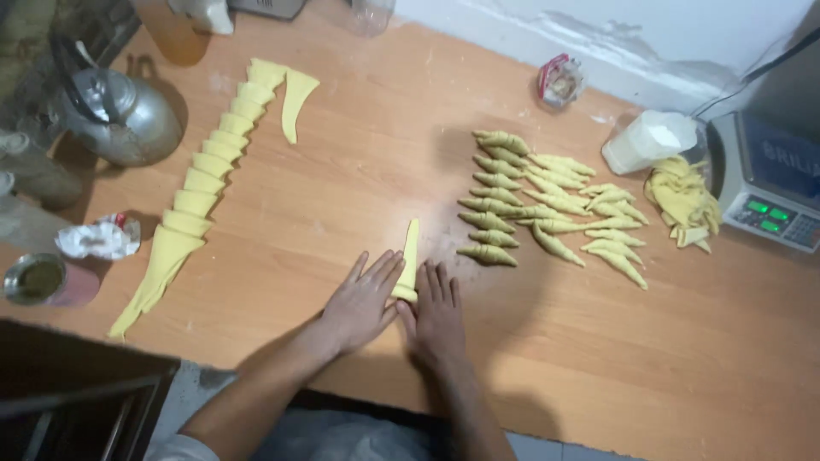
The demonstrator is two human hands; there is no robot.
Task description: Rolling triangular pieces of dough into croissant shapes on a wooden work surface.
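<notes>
A long yellow dough triangle (411, 252) lies on the wooden table (359, 171), its narrow tip pointing away from me. My left hand (363, 300) and my right hand (436, 316) lie flat with fingers apart, fingertips pressing on the rolled wide end of that triangle. To the right, several rolled dough crescents (547, 201) lie in rows. On the left, a row of overlapping cut dough triangles (205, 175) stretches diagonally across the table.
A metal kettle (115, 115) stands at the far left. A crumpled wrapper (98, 239) and a tin can (38, 280) sit nearby. A flour container (647, 141), dough scraps (683, 201) and a digital scale (769, 179) are at the right.
</notes>
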